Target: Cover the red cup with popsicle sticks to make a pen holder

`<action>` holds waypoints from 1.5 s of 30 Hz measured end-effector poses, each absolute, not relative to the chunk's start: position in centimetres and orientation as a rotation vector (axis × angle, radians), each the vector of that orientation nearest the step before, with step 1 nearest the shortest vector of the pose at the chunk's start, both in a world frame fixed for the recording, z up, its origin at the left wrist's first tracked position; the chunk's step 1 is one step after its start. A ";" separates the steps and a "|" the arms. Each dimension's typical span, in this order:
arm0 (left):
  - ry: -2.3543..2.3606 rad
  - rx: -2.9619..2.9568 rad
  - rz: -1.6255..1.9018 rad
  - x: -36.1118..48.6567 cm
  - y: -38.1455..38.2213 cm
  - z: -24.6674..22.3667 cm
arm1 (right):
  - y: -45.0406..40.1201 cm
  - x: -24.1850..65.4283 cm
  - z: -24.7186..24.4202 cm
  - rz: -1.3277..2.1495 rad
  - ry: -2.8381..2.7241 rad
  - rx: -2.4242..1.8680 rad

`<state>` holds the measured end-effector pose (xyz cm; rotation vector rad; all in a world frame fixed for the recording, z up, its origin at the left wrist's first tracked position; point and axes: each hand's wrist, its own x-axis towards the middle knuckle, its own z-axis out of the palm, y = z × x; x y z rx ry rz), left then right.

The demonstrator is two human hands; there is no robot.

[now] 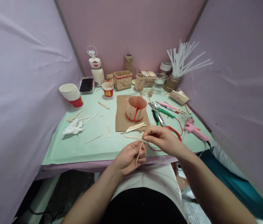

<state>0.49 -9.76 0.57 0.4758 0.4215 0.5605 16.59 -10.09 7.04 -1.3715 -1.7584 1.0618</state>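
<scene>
A thin wooden stick (139,153) is held at the table's front edge. My left hand (131,158) has its fingers closed round the stick's lower part. At its upper end, my right hand (160,139) pinches the tip between thumb and fingers. Just beyond lie several split wooden strips (135,127) on the edge of a brown cardboard sheet (121,113). On that sheet stands a round holder of upright wooden pieces (136,108), with red along its base and inside. Red cord (153,148) curves out from under my right hand.
To the right lie green-handled pliers (157,113), red-handled scissors (168,126) and a pink glue gun (195,130). Stacked paper cups (72,95) and a crumpled tissue (73,127) sit at left. Along the back stand a white bottle (97,73), a rectangular basket (123,81) and a water cup (158,83).
</scene>
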 end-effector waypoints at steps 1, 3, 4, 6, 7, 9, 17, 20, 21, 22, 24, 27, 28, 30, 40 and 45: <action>0.436 0.494 0.572 0.4 -9.7 0.5 | -10.0 16.4 7.2 1.035 -1.784 -1.387; 0.483 0.594 0.627 0.2 -9.6 0.5 | -10.0 16.2 7.4 0.905 -1.830 -1.437; 0.515 0.690 0.675 0.0 -9.5 0.6 | -10.0 16.0 7.6 0.818 -1.856 -1.466; 0.611 0.955 0.794 -0.3 -9.4 0.6 | -9.9 15.7 7.7 0.675 -1.930 -1.500; 0.673 1.095 0.852 -0.4 -9.3 0.7 | -9.9 15.4 7.8 0.635 -1.982 -1.503; 0.790 1.321 0.937 -0.6 -9.3 0.6 | -9.7 15.1 8.1 0.610 -2.094 -1.487; 1.101 1.697 1.110 -2.5 -8.2 -1.1 | -7.1 16.4 11.1 0.236 -2.137 -1.521; 1.255 1.708 1.102 -3.3 -7.6 -1.9 | -5.3 17.1 11.0 -0.033 -2.125 -1.522; 1.279 1.721 1.106 -3.4 -7.5 -2.1 | -4.6 17.1 10.6 -0.103 -2.147 -1.517; 1.289 1.739 1.119 -3.5 -7.5 -2.2 | -4.1 17.1 10.2 -0.155 -2.186 -1.517; 1.273 1.778 1.160 -3.5 -7.5 -2.4 | -3.2 17.0 9.1 -0.233 -2.268 -1.538; 1.229 1.777 1.215 -3.4 -7.6 -2.4 | -2.4 16.7 8.0 -0.347 -2.320 -1.593; 1.225 1.774 1.220 -3.3 -7.6 -2.4 | -2.3 16.6 7.8 -0.381 -2.323 -1.605; 1.236 1.795 1.220 -3.3 -7.6 -2.4 | -2.2 16.5 7.5 -0.431 -2.338 -1.610; 1.294 1.957 1.159 -3.4 -7.6 -2.6 | -1.7 16.4 6.5 -0.504 -2.381 -1.610; 1.309 1.974 1.134 -3.4 -7.7 -2.6 | -1.5 16.4 6.4 -0.607 -2.391 -1.590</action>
